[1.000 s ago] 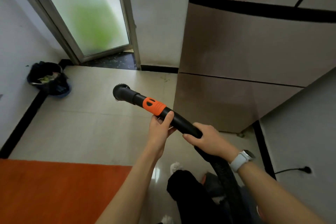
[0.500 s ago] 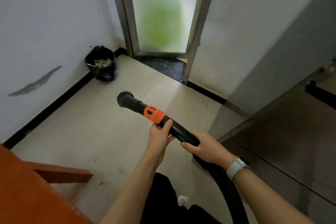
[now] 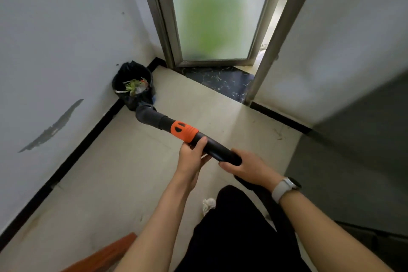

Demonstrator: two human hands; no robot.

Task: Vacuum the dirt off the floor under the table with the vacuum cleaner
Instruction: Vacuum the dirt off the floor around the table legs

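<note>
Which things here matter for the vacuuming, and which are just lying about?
For the job:
vacuum wand, gripped by left hand and right hand
floor
table edge

Lying about:
trash bin
crumpled tissue
glass door

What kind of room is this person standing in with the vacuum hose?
Probably a plain room in a home or small office, by a doorway. A frosted glass door stands ahead, a bin lined with a black bag sits in the corner, and the pale tiled floor has a black skirting strip along the wall.

Both hands (image 3: pixel 192 157) grip the vacuum wand (image 3: pixel 207 143).
</note>
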